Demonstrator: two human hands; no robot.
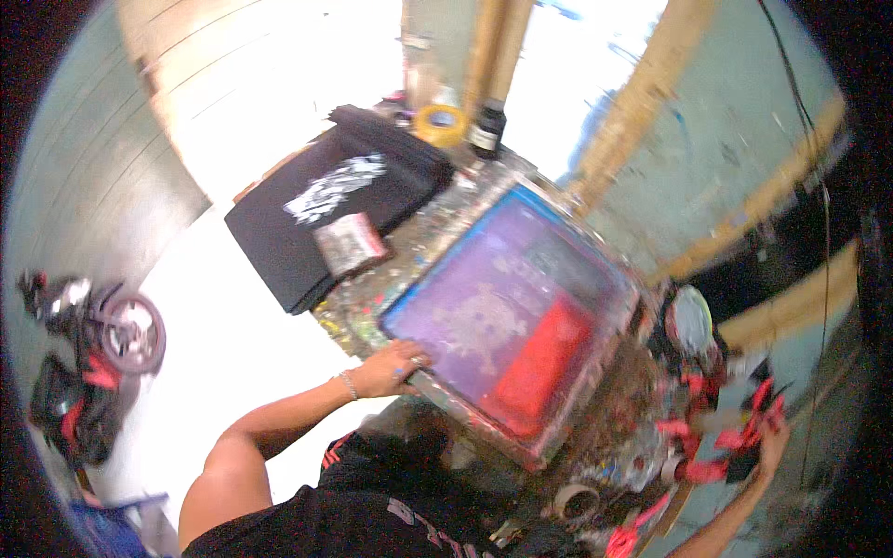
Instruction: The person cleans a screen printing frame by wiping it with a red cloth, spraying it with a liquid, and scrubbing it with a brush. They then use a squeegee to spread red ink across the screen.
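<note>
A screen-printing frame [429,279] lies at an angle on the worktable before me. Its purple mesh carries a pale skull-and-crossbones stencil [478,317]. A broad patch of red ink [548,352] covers the mesh beside the stencil, with a dark grey patch near the far corner. My left hand [389,370] grips the frame's near left corner, fingers over the edge. Far to the right, my right hand [771,439] reaches into red-stained, black items [732,436]. Blur hides what exactly its fingers hold there.
Folded black fabric with a white print [335,187] lies left of the frame, a small box [351,244] on it. Behind stand yellow tape [441,122] and a dark bottle [487,131]. An ink tub [689,319] and tape roll [576,501] sit right. A motorcycle [129,331] stands left.
</note>
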